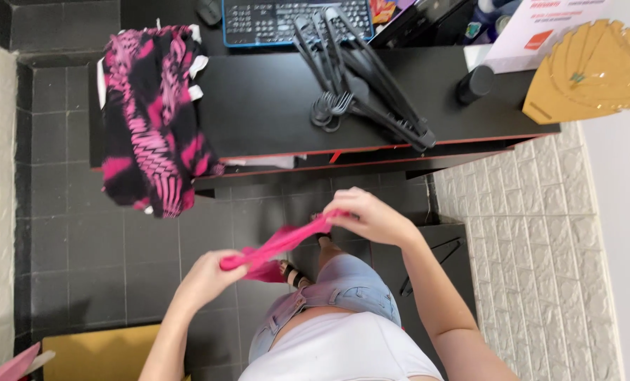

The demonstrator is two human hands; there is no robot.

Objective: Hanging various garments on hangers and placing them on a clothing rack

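Hands — left [205, 279], right [371, 215] — each clench one pink garment [283, 243]; one patterned garment [152, 120], one hanger bundle [361, 77] on desk [265, 106].

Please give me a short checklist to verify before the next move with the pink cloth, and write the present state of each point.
1. Left hand grips one end of the pink cloth: ok.
2. Right hand grips the other end: ok.
3. Cloth hangs above the floor, not touching it: ok.
4. Bare space on the black desk: ok.
5. Black hangers lie on the desk, apparently reachable: ok.
6. Cloth free of twists: cannot tell.
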